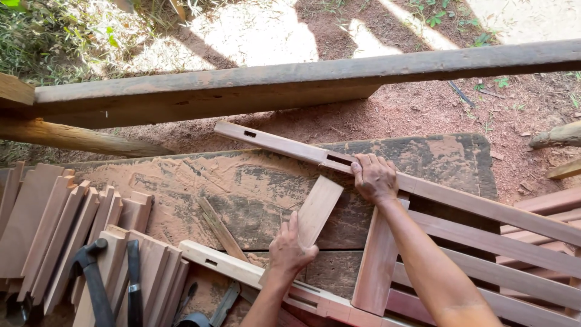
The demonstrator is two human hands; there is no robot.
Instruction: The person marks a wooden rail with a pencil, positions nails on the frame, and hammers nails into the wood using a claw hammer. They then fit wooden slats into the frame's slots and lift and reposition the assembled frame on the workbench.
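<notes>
My left hand (290, 248) grips a short flat wooden slat (318, 206) that lies slanted between two long rails. Its upper end sits at a slot in the far rail (272, 143). My right hand (375, 178) presses down on that far rail, right beside the slot. The near rail (227, 263) runs under my left wrist and has a small mortise hole. Another slat (375, 266) stands fitted between the two rails to the right. All of it rests on a dusty, sawdust-covered workbench (200, 188).
A stack of cut slats (60, 224) lies at the left. A hammer (94, 275) and a dark-handled chisel (134, 281) rest on them. Long boards (514, 242) lie at the right. A heavy beam (302, 82) crosses behind the bench, with bare red soil beyond.
</notes>
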